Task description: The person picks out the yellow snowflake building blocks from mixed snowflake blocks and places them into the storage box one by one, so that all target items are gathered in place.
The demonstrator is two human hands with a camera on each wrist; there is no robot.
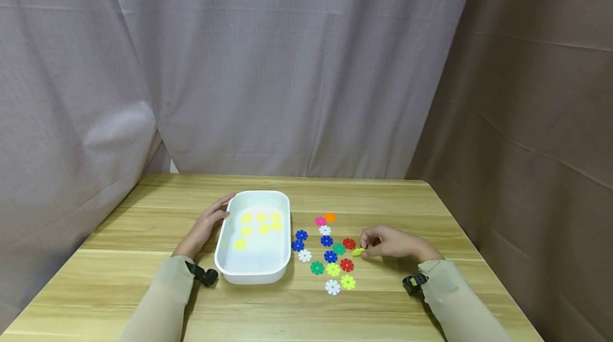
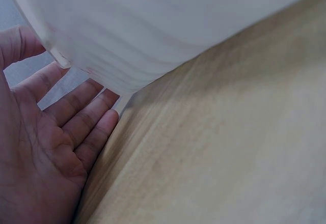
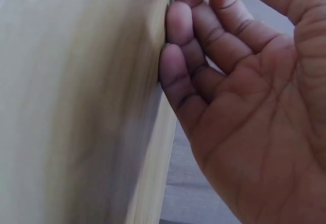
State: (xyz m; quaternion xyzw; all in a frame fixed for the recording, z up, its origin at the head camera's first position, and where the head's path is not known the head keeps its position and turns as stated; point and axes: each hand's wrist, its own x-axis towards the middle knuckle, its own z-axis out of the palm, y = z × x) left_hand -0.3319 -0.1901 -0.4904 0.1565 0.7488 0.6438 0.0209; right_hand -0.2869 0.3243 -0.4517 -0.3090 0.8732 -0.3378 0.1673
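Observation:
A white plastic tray (image 1: 249,263) stands left of centre on the table, with several yellow slotted discs (image 1: 240,244) lying flat inside. My left hand (image 1: 205,227) holds its left side near the far corner. In the left wrist view, the thumb hooks over the rim and the fingers (image 2: 86,114) lie along the outer wall. To the right, my right hand (image 1: 390,242) pinches a yellow-green slotted disc (image 1: 358,252), tilted just above the table, between thumb and finger. The right wrist view shows the palm and curled fingers (image 3: 175,66) by the tabletop; the disc is hidden there.
Between tray and right hand lie several slotted discs: blue ones (image 1: 330,256), green ones (image 1: 317,268), red ones (image 1: 347,265), white ones (image 1: 332,287), yellow-green ones (image 1: 348,282), a pink one (image 1: 320,221) and an orange one (image 1: 330,217). Grey curtains (image 1: 268,76) hang behind the wooden table (image 1: 373,315).

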